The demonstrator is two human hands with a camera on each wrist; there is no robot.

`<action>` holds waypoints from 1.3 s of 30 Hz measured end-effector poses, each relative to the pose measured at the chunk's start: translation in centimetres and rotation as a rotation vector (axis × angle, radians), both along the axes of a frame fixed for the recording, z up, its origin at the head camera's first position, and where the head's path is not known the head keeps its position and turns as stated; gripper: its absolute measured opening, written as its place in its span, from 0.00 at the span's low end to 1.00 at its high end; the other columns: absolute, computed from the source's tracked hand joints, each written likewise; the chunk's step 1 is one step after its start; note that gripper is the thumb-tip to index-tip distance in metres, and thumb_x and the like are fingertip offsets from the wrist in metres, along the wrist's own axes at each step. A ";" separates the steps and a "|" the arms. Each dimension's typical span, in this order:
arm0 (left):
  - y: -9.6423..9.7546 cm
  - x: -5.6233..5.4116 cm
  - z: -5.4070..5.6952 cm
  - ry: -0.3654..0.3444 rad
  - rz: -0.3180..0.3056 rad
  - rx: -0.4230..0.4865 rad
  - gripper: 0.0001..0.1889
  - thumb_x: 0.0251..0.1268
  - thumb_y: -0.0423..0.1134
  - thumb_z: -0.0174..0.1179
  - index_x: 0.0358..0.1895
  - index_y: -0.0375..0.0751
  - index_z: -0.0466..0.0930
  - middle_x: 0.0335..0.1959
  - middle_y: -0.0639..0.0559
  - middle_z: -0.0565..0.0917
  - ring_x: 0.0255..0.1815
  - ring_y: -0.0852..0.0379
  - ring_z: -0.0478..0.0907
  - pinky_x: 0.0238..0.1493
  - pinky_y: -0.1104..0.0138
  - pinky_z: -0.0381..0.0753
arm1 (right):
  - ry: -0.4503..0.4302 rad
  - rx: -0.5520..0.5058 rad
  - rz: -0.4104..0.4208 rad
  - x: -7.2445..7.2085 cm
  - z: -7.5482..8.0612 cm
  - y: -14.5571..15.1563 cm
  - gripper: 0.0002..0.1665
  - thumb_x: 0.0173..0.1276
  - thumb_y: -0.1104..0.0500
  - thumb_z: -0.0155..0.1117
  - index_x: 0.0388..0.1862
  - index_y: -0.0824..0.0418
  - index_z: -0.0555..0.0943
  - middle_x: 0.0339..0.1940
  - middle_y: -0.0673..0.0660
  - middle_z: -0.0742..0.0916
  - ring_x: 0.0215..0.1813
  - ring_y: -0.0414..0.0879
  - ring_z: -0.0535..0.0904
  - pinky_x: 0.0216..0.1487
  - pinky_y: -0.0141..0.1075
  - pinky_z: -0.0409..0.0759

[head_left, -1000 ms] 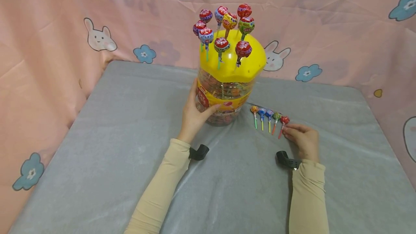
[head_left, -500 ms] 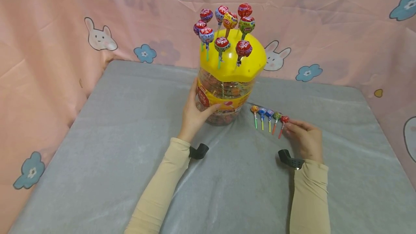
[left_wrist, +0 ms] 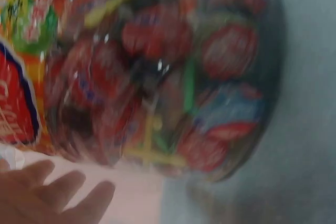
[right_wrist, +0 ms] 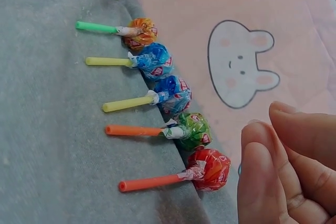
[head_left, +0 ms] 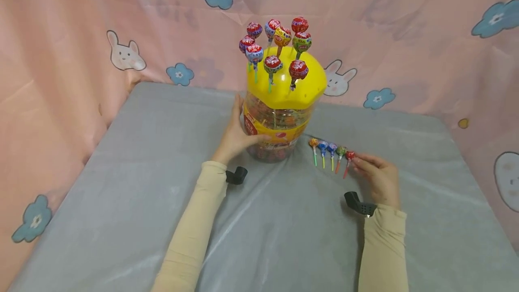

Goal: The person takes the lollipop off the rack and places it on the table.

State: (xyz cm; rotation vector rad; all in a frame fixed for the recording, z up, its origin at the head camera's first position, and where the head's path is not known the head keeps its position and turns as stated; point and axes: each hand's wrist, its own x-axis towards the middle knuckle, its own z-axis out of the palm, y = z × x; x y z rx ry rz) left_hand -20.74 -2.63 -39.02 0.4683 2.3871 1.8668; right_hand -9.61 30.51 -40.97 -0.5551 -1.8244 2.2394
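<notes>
A clear candy jar [head_left: 279,120] with a domed yellow lid [head_left: 306,87] stands upright on the table; wrapped lollipops [head_left: 298,70] stick up from the lid. My left hand [head_left: 235,136] is at the jar's left side, thumb across the front. In the left wrist view its fingers [left_wrist: 65,190] look straight and apart from the blurred jar. Right of the jar, several lollipops lie in a row, ending in a red lollipop [right_wrist: 210,170]. Beside it is my right hand [head_left: 381,179], its thumb and finger loosely bent with nothing between them; the right wrist view shows a gap to the candy.
A grey cloth [head_left: 284,229] covers the table. Behind it hangs a pink curtain [head_left: 170,21] with rabbits and flowers. In the row lie an orange lollipop [right_wrist: 140,34], blue ones [right_wrist: 156,60] and a green one [right_wrist: 194,131]. More lollipops [left_wrist: 228,51] fill the jar.
The head view has tilted slightly. My left hand has loosened and drawn a little left on the jar. My right hand has stayed near the red lollipop; the row looks unchanged.
</notes>
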 end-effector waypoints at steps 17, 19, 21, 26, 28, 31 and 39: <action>0.6 -0.3 -0.4 0.102 -0.003 0.122 0.59 0.38 0.44 0.79 0.74 0.66 0.46 0.65 0.60 0.66 0.62 0.61 0.65 0.64 0.61 0.66 | -0.009 0.049 0.003 -0.2 0.5 -0.3 0.05 0.59 0.70 0.67 0.33 0.63 0.86 0.31 0.52 0.88 0.33 0.41 0.84 0.38 0.29 0.82; 0.8 -0.2 -0.5 0.111 0.018 0.131 0.59 0.37 0.43 0.79 0.74 0.63 0.47 0.65 0.59 0.67 0.62 0.60 0.65 0.63 0.61 0.66 | -0.002 0.069 0.012 -0.3 0.9 -0.7 0.06 0.60 0.69 0.67 0.34 0.62 0.86 0.32 0.51 0.87 0.34 0.41 0.84 0.40 0.29 0.82; 1.1 -0.1 -0.6 0.127 0.031 0.152 0.58 0.37 0.42 0.79 0.74 0.61 0.49 0.65 0.58 0.67 0.62 0.60 0.66 0.63 0.62 0.66 | 0.016 0.091 0.041 -0.5 1.4 -1.2 0.06 0.61 0.69 0.66 0.35 0.61 0.86 0.32 0.51 0.87 0.35 0.40 0.84 0.42 0.30 0.81; 1.7 0.2 -0.9 0.161 0.072 0.169 0.59 0.37 0.42 0.79 0.74 0.62 0.47 0.65 0.58 0.66 0.62 0.60 0.66 0.64 0.63 0.65 | 0.073 0.185 0.120 -1.4 3.6 -3.3 0.06 0.62 0.66 0.66 0.38 0.60 0.86 0.31 0.49 0.87 0.36 0.39 0.84 0.41 0.29 0.81; 1.8 0.5 -1.0 0.165 0.092 0.157 0.60 0.37 0.42 0.79 0.74 0.61 0.46 0.66 0.57 0.66 0.63 0.59 0.65 0.64 0.63 0.65 | 0.103 0.222 0.134 -1.8 4.6 -4.2 0.07 0.61 0.65 0.67 0.38 0.60 0.86 0.31 0.49 0.87 0.35 0.40 0.84 0.40 0.29 0.81; 1.9 0.9 -1.0 0.155 0.099 0.155 0.61 0.38 0.41 0.79 0.75 0.58 0.43 0.67 0.55 0.64 0.64 0.57 0.64 0.65 0.61 0.64 | 0.154 0.263 0.145 -2.3 6.3 -5.4 0.08 0.60 0.64 0.69 0.39 0.61 0.86 0.31 0.50 0.87 0.35 0.41 0.84 0.40 0.29 0.81; 2.1 1.4 -0.8 0.144 0.126 0.117 0.63 0.38 0.39 0.79 0.76 0.52 0.40 0.71 0.50 0.59 0.68 0.54 0.60 0.67 0.58 0.61 | 0.287 0.350 0.169 -2.9 11.3 -9.3 0.15 0.58 0.62 0.71 0.43 0.68 0.84 0.34 0.53 0.87 0.37 0.47 0.83 0.44 0.30 0.81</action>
